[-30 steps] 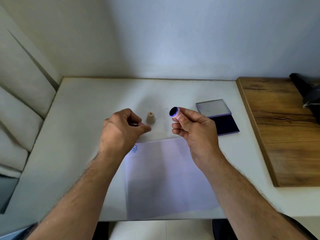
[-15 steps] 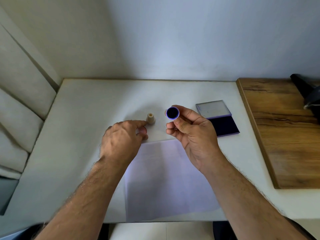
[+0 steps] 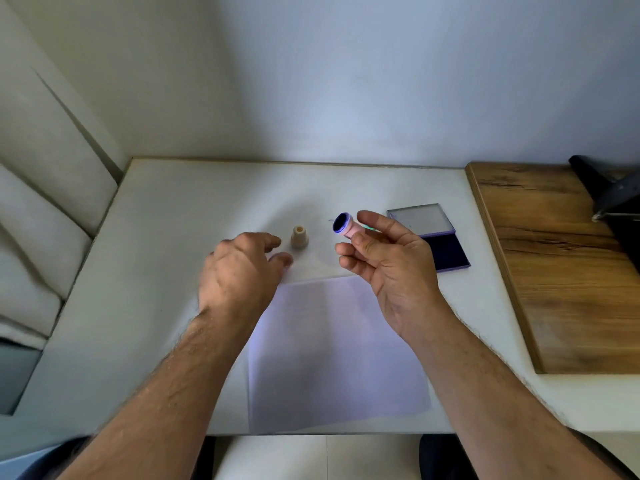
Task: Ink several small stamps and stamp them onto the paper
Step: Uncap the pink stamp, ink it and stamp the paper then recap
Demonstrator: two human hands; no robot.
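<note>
My right hand (image 3: 388, 268) holds a small pink stamp (image 3: 347, 226) on its side between thumb and fingertips, its dark inked round face turned up and left. A beige stamp (image 3: 299, 237) stands upright on the white table, just beyond my left hand (image 3: 242, 271). That hand hovers over the top left corner of the white paper (image 3: 336, 348) with fingers loosely curled and holds nothing. The open ink pad (image 3: 433, 239), lid up and dark pad toward me, lies right of my right hand.
The white table (image 3: 173, 237) meets a wall at the back. A wooden board (image 3: 554, 265) lies along the right side with a black object (image 3: 613, 202) on its far corner. Cushions (image 3: 38, 220) border the left edge.
My left hand moved forward and lowered toward the beige stamp, covering the blue print on the paper's corner. My right hand turned the pink stamp and loosened its fingers.
</note>
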